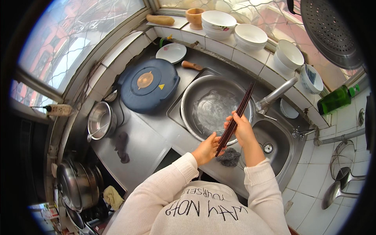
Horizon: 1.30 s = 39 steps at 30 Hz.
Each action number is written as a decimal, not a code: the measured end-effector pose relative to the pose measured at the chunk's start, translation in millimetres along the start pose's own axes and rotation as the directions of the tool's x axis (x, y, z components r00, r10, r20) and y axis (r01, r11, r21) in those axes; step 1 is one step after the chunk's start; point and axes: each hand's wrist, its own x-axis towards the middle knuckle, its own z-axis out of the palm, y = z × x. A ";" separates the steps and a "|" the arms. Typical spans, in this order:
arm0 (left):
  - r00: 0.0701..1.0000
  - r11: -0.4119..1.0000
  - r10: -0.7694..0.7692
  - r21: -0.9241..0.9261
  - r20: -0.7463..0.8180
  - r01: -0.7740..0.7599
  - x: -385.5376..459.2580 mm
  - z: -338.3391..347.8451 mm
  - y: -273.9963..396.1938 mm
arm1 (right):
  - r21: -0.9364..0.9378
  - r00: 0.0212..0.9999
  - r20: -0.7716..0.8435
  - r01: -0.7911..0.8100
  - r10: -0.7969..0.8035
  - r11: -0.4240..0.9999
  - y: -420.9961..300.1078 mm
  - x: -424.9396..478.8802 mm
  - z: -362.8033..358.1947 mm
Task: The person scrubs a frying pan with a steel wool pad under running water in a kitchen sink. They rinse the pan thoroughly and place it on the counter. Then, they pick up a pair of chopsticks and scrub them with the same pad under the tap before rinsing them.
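Observation:
A bundle of dark reddish-brown chopsticks [236, 122] is gripped around its middle by my right hand [241, 129], slanting over the near right rim of a large round metal basin [191, 129]. Water stands in the basin. My left hand [207, 149] is at the lower end of the bundle, its fingers partly behind the sticks; whether it grips them is unclear. Just below the bundle a dark grey scouring pad [229, 157] lies on the steel counter edge. To the right of the basin rises a metal faucet [265, 104], beside the sink bowl [280, 138] with its drain.
A dark blue round appliance [149, 100], a white plate [171, 53] and a wooden-handled tool [191, 65] lie beyond the basin. Metal bowls [101, 120] stand left. White bowls [218, 23] line the tiled ledge, with a green bottle [335, 101] right. Pots [76, 185] stand lower left.

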 end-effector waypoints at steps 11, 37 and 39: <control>0.919 0.893 0.277 -0.278 -0.280 -0.354 -23.8 -3.0 7.4 | 0.085 0.980 0.183 -0.099 0.082 0.992 33.3 -0.2 34.1; 0.999 0.957 -0.010 0.289 -0.046 0.023 -100.4 -39.6 -15.3 | 0.273 0.978 -0.189 -0.035 0.090 0.961 96.8 -61.3 60.3; 0.994 0.924 0.089 0.377 -0.063 -0.059 -110.6 -34.2 -13.9 | 0.393 0.981 -0.179 -0.002 0.079 0.920 106.1 -67.4 45.6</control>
